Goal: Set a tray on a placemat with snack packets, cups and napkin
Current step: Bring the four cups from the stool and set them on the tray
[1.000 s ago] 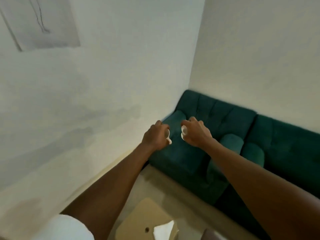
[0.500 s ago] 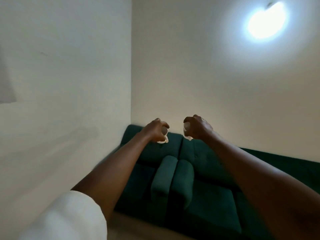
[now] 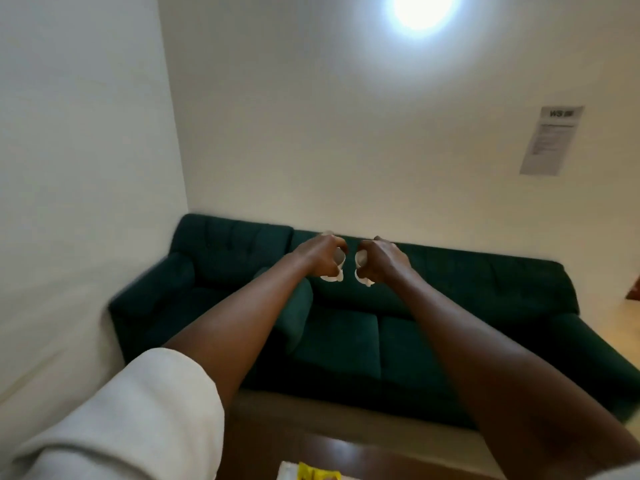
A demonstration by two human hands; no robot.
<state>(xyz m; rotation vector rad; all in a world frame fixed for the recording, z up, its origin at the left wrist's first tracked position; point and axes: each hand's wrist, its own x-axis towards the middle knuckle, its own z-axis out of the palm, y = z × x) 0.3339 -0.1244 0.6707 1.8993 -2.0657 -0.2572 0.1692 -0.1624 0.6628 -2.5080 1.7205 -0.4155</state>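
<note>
Now left hand (image 3: 320, 256) is curled tight round cup (image 3: 334, 277), right hand (image 3: 382, 261) round second cup (image 3: 362, 259). Probably light, thin, crushable: hold walls gently.

You face a room corner where a plain cream left wall (image 3: 79, 168) meets a cream back wall (image 3: 346, 150). A dark green tufted sofa (image 3: 346, 334) runs along the back wall, its end close to the left wall. A bright round light (image 3: 420, 8) glares at the top. A printed paper sheet (image 3: 550, 140) hangs on the back wall, to the right. Nearer you lie a strip of pale floor (image 3: 346, 420) and a dark brown table (image 3: 346, 459).
</note>
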